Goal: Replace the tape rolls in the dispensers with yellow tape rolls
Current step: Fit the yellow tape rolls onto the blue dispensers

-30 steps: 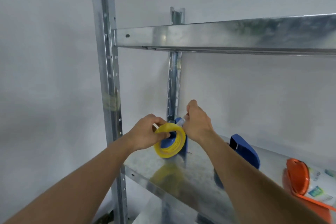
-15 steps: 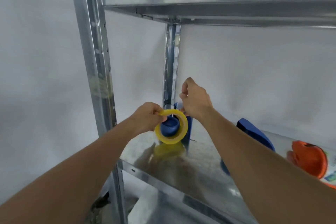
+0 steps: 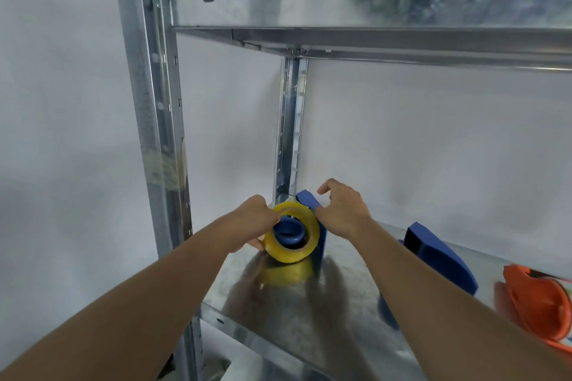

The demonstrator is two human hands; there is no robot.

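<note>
Here the glossy yellow tape roll (image 3: pixel 292 237) rings the dispenser's blue hub (image 3: pixel 289 232).

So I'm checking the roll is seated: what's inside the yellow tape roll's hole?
The dispenser's blue hub fills the yellow tape roll. The left hand grips its rim, covering that edge; how deep it sits cannot be seen.

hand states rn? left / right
Left hand: closed on the yellow tape roll.
Right hand: open, fingers loose, resting against the blue dispenser.
</note>
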